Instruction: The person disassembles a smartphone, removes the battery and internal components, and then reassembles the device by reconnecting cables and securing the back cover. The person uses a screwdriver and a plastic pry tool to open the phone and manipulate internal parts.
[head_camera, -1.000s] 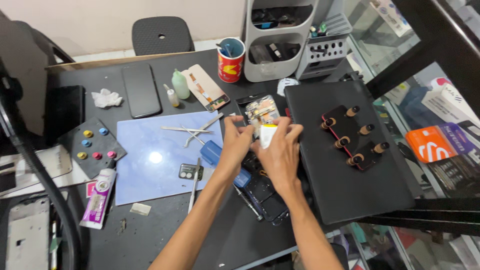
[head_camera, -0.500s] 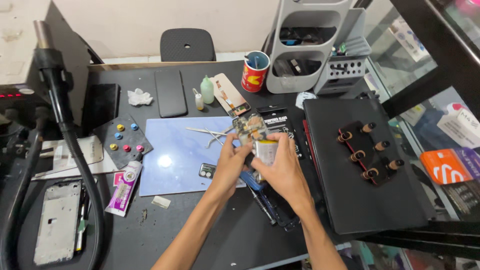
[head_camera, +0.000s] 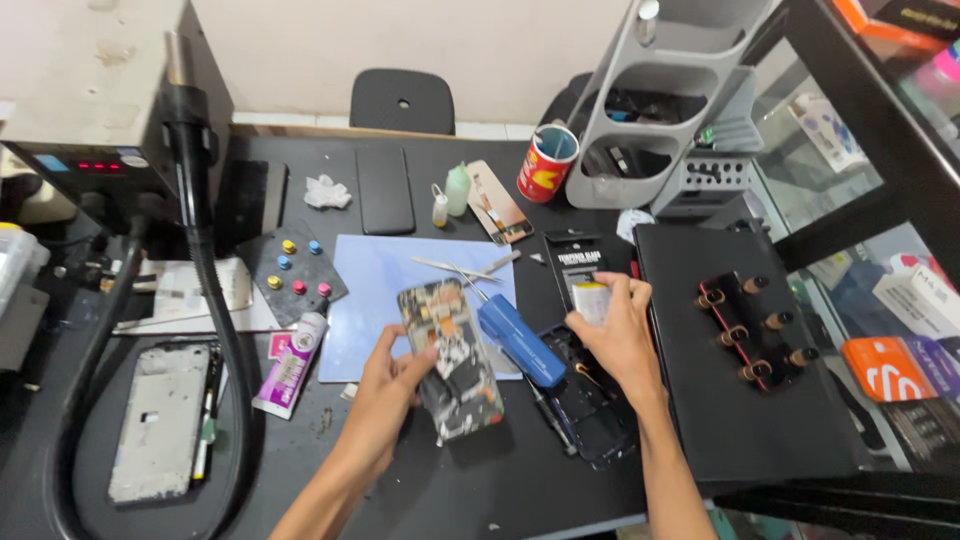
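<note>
Left hand (head_camera: 385, 385) lower centre of frame, forearm rising from bottom edge, fingers curled in grip. Right hand (head_camera: 615, 325) right of centre, fingers pinched shut.

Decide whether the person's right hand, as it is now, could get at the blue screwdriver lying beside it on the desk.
Probably yes, but not freely. The blue screwdriver lies uncovered just left of the right hand, with nothing between them. However, that hand already holds a small pale part in its fingers, so it would likely need to put that down first.
</note>
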